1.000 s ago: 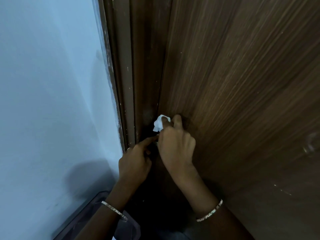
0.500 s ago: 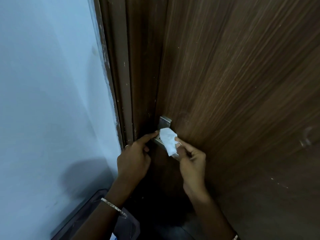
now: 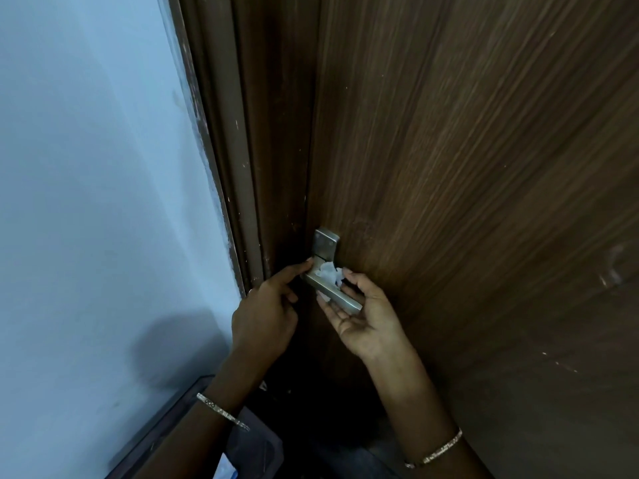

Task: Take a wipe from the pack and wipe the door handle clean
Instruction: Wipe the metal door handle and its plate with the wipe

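nearest, at the lower edge: a dark container (image 3: 179, 402) set against the wall, with a pale blue-white item (image 3: 226, 471) near it, too little shown to be identified. a thin bangle is worn on each wrist: left bangle (image 3: 221, 411), right bangle (image 3: 436, 451). left hand (image 3: 266, 316): forefinger stretched out, its tip laid on the bend of the door handle (image 3: 340, 297); the other fingers are curled in and nothing is grasped. right hand (image 3: 368, 321): turned palm up beneath the lever, fingers laid along its underside, thumb raised over the top; the wipe (image 3: 330, 273) is pinched against the lever. wipe: white, crumpled, bunched on top of the lever near its bend, a small part showing below it. door handle: brushed metal, square-edged lever, mounted on a square plate (image 3: 325, 242) close to the door's edge. door (image 3: 466, 167): dark brown wood grain, on the right. door frame (image 3: 242, 133): brown, scuffed, left of the door. wall (image 3: 86, 167): pale blue, farthest left.
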`<state>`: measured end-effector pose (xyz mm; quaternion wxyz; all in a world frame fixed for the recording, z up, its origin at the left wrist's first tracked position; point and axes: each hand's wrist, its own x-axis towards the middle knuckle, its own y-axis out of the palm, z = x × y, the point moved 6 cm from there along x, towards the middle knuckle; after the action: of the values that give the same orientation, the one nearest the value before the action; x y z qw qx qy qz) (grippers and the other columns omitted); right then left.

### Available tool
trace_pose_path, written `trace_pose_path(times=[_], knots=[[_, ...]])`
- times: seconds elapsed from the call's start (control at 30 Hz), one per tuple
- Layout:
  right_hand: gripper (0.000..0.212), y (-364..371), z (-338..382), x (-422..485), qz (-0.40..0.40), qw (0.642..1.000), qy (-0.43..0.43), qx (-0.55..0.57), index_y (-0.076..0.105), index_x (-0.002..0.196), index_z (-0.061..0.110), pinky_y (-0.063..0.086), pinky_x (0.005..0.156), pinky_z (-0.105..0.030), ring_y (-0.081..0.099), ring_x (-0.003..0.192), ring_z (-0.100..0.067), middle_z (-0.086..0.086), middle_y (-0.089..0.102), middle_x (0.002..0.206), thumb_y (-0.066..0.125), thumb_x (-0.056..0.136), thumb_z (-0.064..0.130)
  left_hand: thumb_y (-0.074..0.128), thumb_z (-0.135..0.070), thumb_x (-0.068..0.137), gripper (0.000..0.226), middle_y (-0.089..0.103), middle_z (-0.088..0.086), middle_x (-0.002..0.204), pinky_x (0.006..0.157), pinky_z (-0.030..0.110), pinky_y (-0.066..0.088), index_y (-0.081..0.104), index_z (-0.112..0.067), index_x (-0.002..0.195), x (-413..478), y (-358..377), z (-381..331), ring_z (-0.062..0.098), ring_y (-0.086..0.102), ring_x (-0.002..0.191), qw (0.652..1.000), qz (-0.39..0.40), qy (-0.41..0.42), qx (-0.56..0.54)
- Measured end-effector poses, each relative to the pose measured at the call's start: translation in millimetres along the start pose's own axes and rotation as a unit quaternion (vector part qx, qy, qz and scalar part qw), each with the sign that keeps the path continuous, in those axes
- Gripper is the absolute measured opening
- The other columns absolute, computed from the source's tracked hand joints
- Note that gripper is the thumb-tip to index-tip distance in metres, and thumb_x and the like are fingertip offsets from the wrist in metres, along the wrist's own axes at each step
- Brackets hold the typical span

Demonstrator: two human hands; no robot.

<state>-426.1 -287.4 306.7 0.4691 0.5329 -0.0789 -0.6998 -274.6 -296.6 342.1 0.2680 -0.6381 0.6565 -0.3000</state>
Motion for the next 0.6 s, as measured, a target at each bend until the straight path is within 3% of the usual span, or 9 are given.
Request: trace_pose_path(times=[0.13,0.2,0.33,0.43,0.5,0.6], knots=[[0.025,-4.5,-8.4,8.8,-0.016,0.999,0.028,0.028,0.066,0.108,-0.004,0.050,0.104,-0.041,0.068,0.106,-0.031,-0.022,0.071,0.106,0.069,0.087,0.008,0.050,0.002,0.079,0.084,0.062,-0.020,0.088,0.067,0.032,0.055,0.042,-0.058,0.137,0.1,0.6,0.2,0.006,0.060,0.084,1.000,0.008,0.003,-0.001],[0.027,-3.6,-10.2,12.5,-0.012,0.998,0.048,0.050,0.065,0.111,-0.006,0.051,0.102,-0.041,0.067,0.110,-0.033,-0.023,0.070,0.112,0.068,0.086,0.003,0.051,0.001,0.079,0.084,0.062,-0.020,0.088,0.066,0.031,0.055,0.041,-0.058,0.138,0.2,0.1,-0.6,0.006,0.060,0.084,1.000,0.010,0.006,0.000],[0.046,-0.5,-20.9,21.6,0.018,0.989,0.099,0.112,0.060,0.120,-0.012,0.050,0.103,-0.038,0.063,0.116,-0.037,-0.028,0.066,0.121,0.059,0.074,-0.010,0.052,0.000,0.079,0.085,0.062,-0.021,0.086,0.067,0.034,0.056,0.038,-0.061,0.137,-1.1,-0.1,0.5,0.007,0.060,0.083,1.000,0.009,0.004,-0.002],[0.038,5.6,-36.0,37.8,0.035,0.981,0.109,0.158,0.060,0.117,-0.012,0.052,0.098,-0.042,0.063,0.114,-0.040,-0.032,0.066,0.116,0.056,0.080,-0.015,0.052,-0.003,0.079,0.084,0.064,-0.020,0.085,0.069,0.033,0.055,0.036,-0.065,0.134,-2.2,-2.5,-2.3,0.007,0.060,0.082,1.000,0.007,0.003,-0.005],[0.032,10.7,-45.3,50.6,0.032,0.981,0.110,0.157,0.061,0.114,-0.009,0.054,0.091,-0.042,0.066,0.103,-0.038,-0.028,0.067,0.112,0.056,0.083,-0.013,0.052,-0.007,0.081,0.080,0.067,-0.018,0.089,0.071,0.035,0.055,0.035,-0.065,0.134,-4.1,-3.9,-5.9,0.011,0.062,0.086,1.000,0.003,0.007,-0.006],[0.017,16.2,-55.3,60.5,0.033,0.988,0.115,0.099,0.064,0.099,-0.004,0.048,0.100,-0.035,0.065,0.094,-0.028,-0.017,0.066,0.107,0.057,0.085,-0.010,0.052,-0.013,0.085,0.074,0.070,-0.015,0.096,0.074,0.037,0.055,0.035,-0.064,0.136,-5.2,-4.9,-8.4,0.017,0.064,0.093,1.000,0.000,0.007,0.007]])
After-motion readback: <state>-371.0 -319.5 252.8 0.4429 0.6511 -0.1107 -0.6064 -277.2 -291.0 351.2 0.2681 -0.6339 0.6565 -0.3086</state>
